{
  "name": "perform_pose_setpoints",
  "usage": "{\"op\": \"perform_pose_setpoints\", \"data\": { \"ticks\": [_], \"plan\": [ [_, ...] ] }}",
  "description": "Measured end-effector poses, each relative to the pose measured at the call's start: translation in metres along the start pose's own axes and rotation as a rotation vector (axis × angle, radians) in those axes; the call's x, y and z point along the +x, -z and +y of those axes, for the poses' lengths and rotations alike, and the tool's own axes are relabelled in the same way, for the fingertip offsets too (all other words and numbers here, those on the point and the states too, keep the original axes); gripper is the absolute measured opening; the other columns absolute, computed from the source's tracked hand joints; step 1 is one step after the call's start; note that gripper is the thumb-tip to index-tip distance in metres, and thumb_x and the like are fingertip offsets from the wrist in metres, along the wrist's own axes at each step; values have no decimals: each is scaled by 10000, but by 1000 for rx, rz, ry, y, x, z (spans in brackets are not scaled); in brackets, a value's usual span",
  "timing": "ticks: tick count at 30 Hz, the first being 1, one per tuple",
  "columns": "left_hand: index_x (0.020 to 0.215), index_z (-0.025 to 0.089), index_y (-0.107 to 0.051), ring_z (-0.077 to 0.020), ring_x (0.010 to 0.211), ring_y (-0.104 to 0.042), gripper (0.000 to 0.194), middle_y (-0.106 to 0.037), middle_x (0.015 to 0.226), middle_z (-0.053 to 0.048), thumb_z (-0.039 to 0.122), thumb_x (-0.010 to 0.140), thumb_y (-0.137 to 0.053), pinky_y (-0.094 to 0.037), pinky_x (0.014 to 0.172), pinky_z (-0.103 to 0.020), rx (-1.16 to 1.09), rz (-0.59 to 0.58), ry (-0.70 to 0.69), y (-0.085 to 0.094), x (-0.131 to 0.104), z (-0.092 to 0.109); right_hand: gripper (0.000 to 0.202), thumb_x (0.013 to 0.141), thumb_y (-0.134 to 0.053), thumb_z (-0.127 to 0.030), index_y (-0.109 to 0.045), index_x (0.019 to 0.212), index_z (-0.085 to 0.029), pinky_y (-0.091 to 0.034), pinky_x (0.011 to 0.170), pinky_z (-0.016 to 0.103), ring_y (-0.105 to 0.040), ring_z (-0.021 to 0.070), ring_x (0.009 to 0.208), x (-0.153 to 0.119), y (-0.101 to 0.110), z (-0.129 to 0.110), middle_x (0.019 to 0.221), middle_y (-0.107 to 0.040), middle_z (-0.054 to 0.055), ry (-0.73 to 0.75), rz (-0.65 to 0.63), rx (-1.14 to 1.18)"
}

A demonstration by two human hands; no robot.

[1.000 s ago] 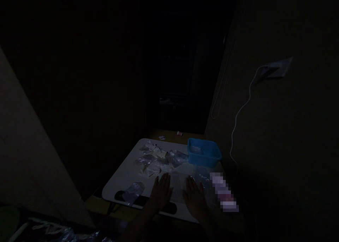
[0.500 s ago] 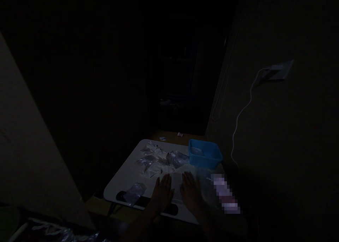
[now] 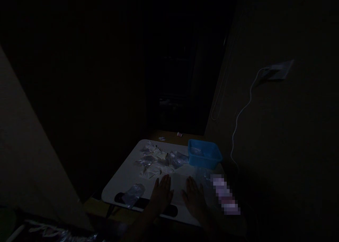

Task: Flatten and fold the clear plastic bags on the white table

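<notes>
Both hands lie palm down near the front of a white folding table, with fingers stretched out. Under and between them is a flat, pale, see-through piece that looks like plastic; the dark hides its exact kind. My left hand rests at its left side and my right hand at its right side. Several crumpled clear plastic bags are heaped beyond my left hand. One more plastic bag lies alone to the left, partly over the table's dark slot.
A blue plastic basket with clear plastic inside stands at the table's back right. Nearer me lies clear plastic beside a blurred-out patch. A white cable hangs from a wall socket. The room is very dark.
My right hand has shifted slightly right and toward me, widening the gap between the hands. The left hand stays nearly in place. The view has tilted a little.
</notes>
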State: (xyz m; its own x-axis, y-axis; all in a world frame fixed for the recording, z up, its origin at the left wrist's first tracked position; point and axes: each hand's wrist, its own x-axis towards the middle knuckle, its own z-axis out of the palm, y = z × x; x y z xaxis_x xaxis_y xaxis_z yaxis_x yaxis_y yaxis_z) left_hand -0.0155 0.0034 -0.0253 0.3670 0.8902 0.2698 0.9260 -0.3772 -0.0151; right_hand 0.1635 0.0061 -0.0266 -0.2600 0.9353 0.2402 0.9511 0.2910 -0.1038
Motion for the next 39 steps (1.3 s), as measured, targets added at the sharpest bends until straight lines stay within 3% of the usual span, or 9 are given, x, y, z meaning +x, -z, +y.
{"op": "perform_pose_setpoints", "data": {
  "ticks": [7, 16, 24, 29, 39],
  "plan": [
    [1294, 136, -310, -239, 1234, -267, 480, -305, 1339, -118, 374, 889, -211, -195, 976, -504, 6, 51, -10, -2, -1, -2, 573, 851, -188, -463, -302, 1292, -114, -101, 1005, 485, -228, 234, 1250, -2, 0, 1, 1358, -255, 114, 2, 7, 8],
    [1281, 171, -335, -219, 1244, -246, 429, -329, 1336, -84, 324, 889, -250, -252, 961, -463, -91, 82, 120, 0, 2, -7, 568, 852, -190, -452, -308, 1290, -111, -100, 1009, 468, -217, 227, 1255, -2, 2, 0, 1352, -271, 116, -10, -3, 9],
    [1288, 187, -319, -191, 1208, -321, 429, -389, 1304, -79, 333, 895, -226, -182, 1001, -453, -46, 89, -122, 1, 10, -6, 585, 851, -187, -455, -288, 1294, -86, -100, 1009, 475, -218, 235, 1254, -1, 0, 0, 1360, -240, 122, -7, -7, 9],
    [1297, 144, -306, -236, 1218, -300, 480, -331, 1329, -115, 374, 884, -223, -203, 978, -477, 15, 56, -62, -6, 9, -7, 574, 856, -174, -462, -300, 1293, -111, -126, 1008, 461, -231, 233, 1249, -2, -1, 2, 1355, -257, 118, 14, 29, 1],
    [1302, 146, -299, -251, 1236, -259, 512, -296, 1345, -109, 416, 875, -216, -198, 971, -495, 10, 17, -10, -2, 8, -7, 558, 854, -201, -461, -337, 1278, -123, -134, 1012, 458, -257, 226, 1240, -3, -2, 3, 1345, -284, 110, 9, 57, 21]
  ]
}}
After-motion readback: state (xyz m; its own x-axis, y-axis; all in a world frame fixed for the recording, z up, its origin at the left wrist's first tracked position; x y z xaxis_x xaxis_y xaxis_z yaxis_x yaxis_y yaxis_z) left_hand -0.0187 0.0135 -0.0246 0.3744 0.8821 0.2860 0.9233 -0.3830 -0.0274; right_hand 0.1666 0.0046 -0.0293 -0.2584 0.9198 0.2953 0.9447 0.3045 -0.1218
